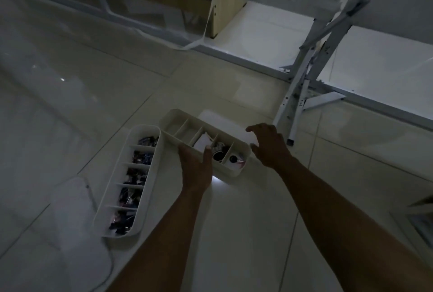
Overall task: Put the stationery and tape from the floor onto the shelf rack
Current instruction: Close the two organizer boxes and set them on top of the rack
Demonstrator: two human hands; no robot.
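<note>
Left hand (198,163) grip pinches the divided tray's (236,170) near edge; right hand (269,145) spread beside it.

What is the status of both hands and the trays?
Left hand gripping near wall of right tray. Right hand open at its far end. Left tray on floor, untouched. Rack leg close behind.

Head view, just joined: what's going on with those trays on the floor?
A person is bent over two white divided trays on the tiled floor. The left hand grips the near wall of the upper tray, thumb inside; the right hand hovers open at its far end. The second tray, full of small items, lies untouched. The shelf rack stands just beyond.
</note>
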